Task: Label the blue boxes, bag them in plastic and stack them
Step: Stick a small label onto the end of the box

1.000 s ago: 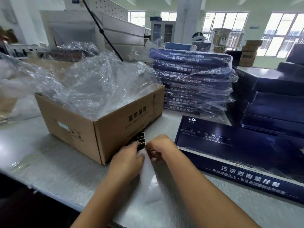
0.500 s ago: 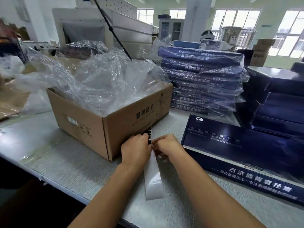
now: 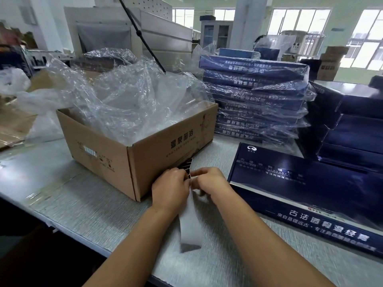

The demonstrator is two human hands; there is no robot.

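Label peel, centre frame.
Left hand (image 3: 170, 187), right hand (image 3: 209, 183): grip pinched on label strip (image 3: 190, 228); backing trails longer than before, so label probably near free for blue box (image 3: 300, 183).

Single head-worn wide-angle view, facing forward and down, close over the near edge of the table (image 3: 83, 204), windows (image 3: 298, 23) far beyond.

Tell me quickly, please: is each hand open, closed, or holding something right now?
The left hand is closed, pinching the label strip.
The right hand is closed, pinching the same label strip near its top.
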